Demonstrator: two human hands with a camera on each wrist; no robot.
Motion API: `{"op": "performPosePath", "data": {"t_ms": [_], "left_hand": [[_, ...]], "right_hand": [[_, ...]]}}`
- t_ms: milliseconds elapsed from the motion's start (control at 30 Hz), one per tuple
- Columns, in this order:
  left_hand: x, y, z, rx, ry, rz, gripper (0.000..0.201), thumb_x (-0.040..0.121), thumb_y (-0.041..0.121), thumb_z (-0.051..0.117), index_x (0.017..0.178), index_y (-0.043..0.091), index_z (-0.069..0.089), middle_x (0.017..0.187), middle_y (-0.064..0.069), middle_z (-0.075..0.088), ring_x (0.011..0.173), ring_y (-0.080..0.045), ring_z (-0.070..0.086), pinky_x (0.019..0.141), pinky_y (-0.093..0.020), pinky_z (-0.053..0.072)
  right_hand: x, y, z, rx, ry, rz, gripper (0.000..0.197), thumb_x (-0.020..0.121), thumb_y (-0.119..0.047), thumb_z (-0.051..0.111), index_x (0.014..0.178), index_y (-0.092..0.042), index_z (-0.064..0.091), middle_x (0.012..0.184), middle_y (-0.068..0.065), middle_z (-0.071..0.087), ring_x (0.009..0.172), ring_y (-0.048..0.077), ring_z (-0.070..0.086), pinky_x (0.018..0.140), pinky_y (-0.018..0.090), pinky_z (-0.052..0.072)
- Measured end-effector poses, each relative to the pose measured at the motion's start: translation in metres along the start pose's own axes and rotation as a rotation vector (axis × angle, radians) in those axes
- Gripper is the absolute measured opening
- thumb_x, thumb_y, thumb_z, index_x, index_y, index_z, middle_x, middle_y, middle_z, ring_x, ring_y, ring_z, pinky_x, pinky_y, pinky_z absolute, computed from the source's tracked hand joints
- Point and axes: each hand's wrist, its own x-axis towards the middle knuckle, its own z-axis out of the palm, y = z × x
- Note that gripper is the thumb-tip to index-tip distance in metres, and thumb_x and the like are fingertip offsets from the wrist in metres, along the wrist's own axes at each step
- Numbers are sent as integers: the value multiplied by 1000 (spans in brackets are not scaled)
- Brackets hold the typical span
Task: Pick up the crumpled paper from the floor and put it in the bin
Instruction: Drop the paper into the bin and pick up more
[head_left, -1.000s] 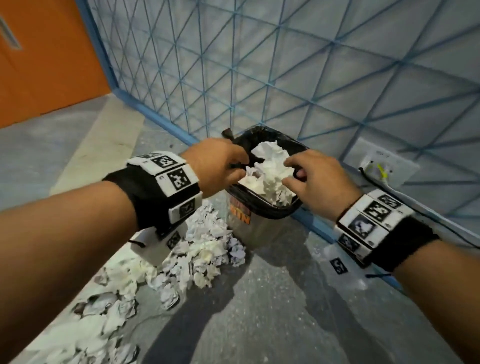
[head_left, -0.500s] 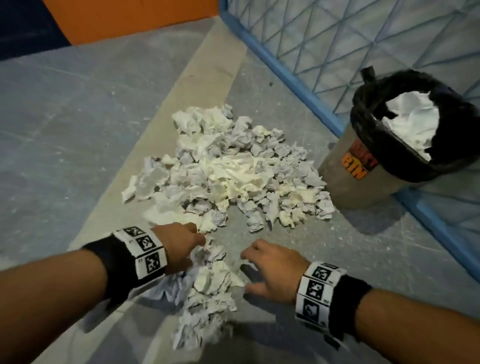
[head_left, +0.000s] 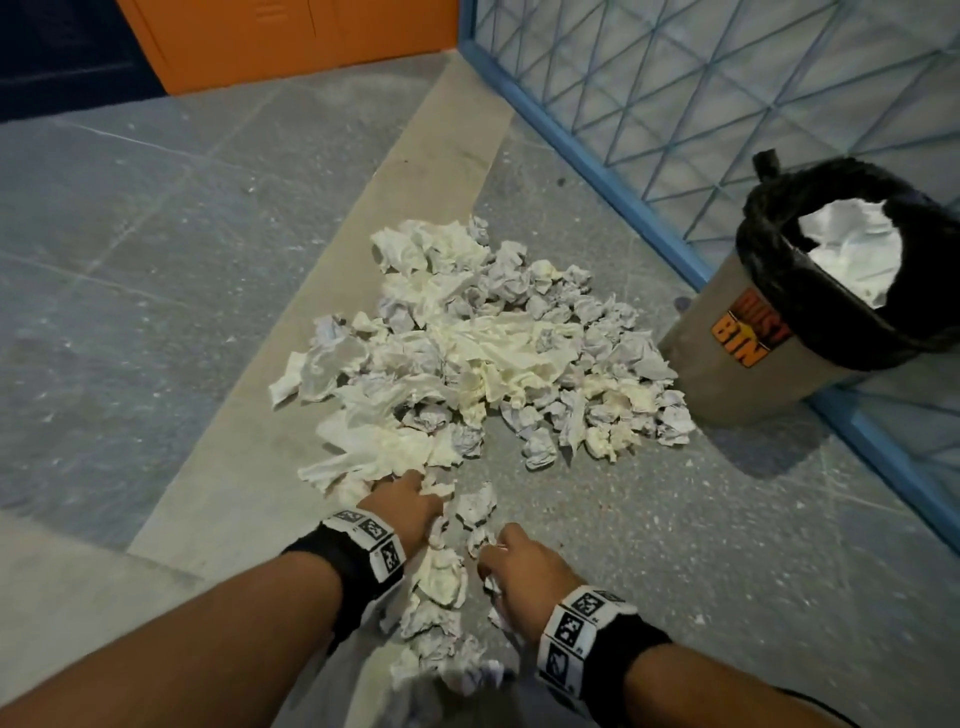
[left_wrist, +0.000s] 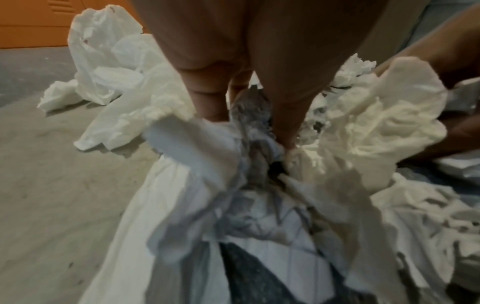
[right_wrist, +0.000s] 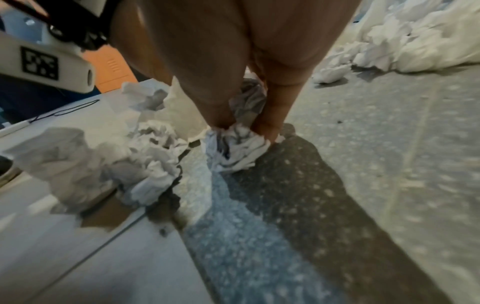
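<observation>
Both hands now sit deeper in the near strip of crumpled paper (head_left: 436, 571), my left hand (head_left: 410, 506) pinching a wad and my right hand (head_left: 519, 564) pinching a ball (right_wrist: 236, 150), gathering a load for the dust bin (head_left: 748, 353).

Moved from bin (head_left: 769, 358) down to floor pile; left hand (head_left: 410, 506) and right hand (head_left: 524, 564) now each gripping crumpled paper (right_wrist: 235, 148).

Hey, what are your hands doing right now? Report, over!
Both hands down at the floor. Right hand pinching a paper ball; left hand grabbing paper. Bin nearby, nothing blocking.
</observation>
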Motion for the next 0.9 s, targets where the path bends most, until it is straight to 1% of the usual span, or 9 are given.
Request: {"op": "performPosePath", "data": {"t_ms": [167, 300, 400, 467, 533, 600, 700, 800, 900], "left_hand": [[-10, 4, -38, 53, -41, 86, 38, 91, 25, 52, 129, 26, 52, 125, -12, 45, 110, -34, 56, 86, -34, 47], [-27, 14, -102, 179, -26, 179, 34, 90, 24, 53, 124, 22, 57, 121, -8, 49, 110, -28, 55, 86, -31, 46], [-37, 34, -162, 230, 107, 234, 32, 91, 22, 51, 122, 21, 58, 119, -6, 51, 104, -24, 58, 83, -29, 49], [-38, 58, -206, 236, 240, 282, 34, 91, 27, 53, 124, 25, 57, 121, -4, 52, 106, -24, 58, 87, -28, 49], [-35, 90, -249, 218, 383, 346, 38, 89, 32, 58, 126, 27, 55, 123, -3, 52, 109, -24, 56, 90, -30, 47], [-31, 127, -287, 158, 531, 390, 41, 86, 35, 63, 126, 27, 56, 123, -3, 53, 111, -26, 55, 91, -32, 47], [-21, 182, -335, 4, 719, 429, 41, 84, 37, 65, 123, 28, 58, 120, -5, 55, 111, -28, 55, 89, -33, 45], [1, 224, -359, -104, 812, 422, 46, 83, 41, 67, 126, 28, 57, 121, -8, 55, 113, -29, 54, 88, -31, 42], [26, 250, -361, -115, 750, 379, 57, 81, 48, 66, 132, 27, 52, 128, -10, 55, 117, -29, 53, 92, -30, 41]], "right_hand": [[-16, 22, -26, 59, 43, -32, 27, 82, -13, 59, 108, -23, 58, 108, 7, 47, 95, 32, 58, 75, 25, 41], [-38, 34, -73, 52, 84, -117, 27, 82, -18, 64, 107, -22, 60, 108, 7, 51, 99, 30, 57, 80, 26, 43], [-68, 48, -130, 11, 167, -181, 24, 88, -20, 60, 112, -19, 60, 112, 7, 54, 105, 24, 53, 86, 28, 42], [-92, 64, -175, -20, 280, -173, 21, 90, -28, 59, 109, -19, 61, 109, 5, 56, 100, 21, 54, 84, 29, 43], [-115, 91, -220, -41, 430, -101, 21, 88, -33, 60, 103, -20, 64, 101, 3, 60, 93, 20, 57, 80, 30, 44], [-135, 123, -260, -37, 613, -4, 19, 84, -33, 63, 95, -18, 67, 94, 5, 64, 90, 25, 60, 79, 31, 45], [-146, 177, -310, -57, 808, 219, 19, 81, -30, 68, 95, -17, 67, 96, 11, 66, 95, 32, 60, 79, 32, 43], [-137, 218, -333, 22, 817, 455, 39, 77, -33, 72, 112, -20, 61, 112, 13, 65, 105, 33, 59, 83, 33, 48], [-126, 240, -333, 151, 737, 514, 67, 71, -33, 79, 129, -18, 48, 124, 9, 61, 112, 31, 57, 86, 31, 46]]}}
